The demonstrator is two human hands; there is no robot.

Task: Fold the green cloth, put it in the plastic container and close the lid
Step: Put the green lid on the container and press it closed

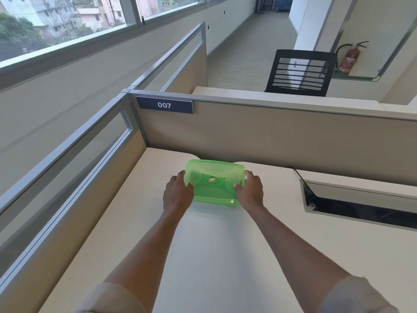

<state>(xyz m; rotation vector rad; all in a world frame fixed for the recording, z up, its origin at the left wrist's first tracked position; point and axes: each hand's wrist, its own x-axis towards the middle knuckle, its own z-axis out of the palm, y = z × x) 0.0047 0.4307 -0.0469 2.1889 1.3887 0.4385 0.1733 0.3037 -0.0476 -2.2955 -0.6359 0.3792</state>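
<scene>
A translucent green plastic container (pixel 214 195) rests on the white desk (pixel 203 256), its green lid (pixel 214 175) lying on top with a round label in the middle. My left hand (pixel 178 193) clasps the container's left end, thumb pressed on the lid. My right hand (pixel 249 189) clasps the right end the same way. The green cloth cannot be told apart from the green plastic; nothing of it shows outside the box.
Beige partition walls (pixel 270 141) with a "007" sign (pixel 165 105) close the desk at the back and left. An open cable tray (pixel 361 208) is sunk in the desk to the right. A black mesh chair (pixel 300 72) stands beyond the partition.
</scene>
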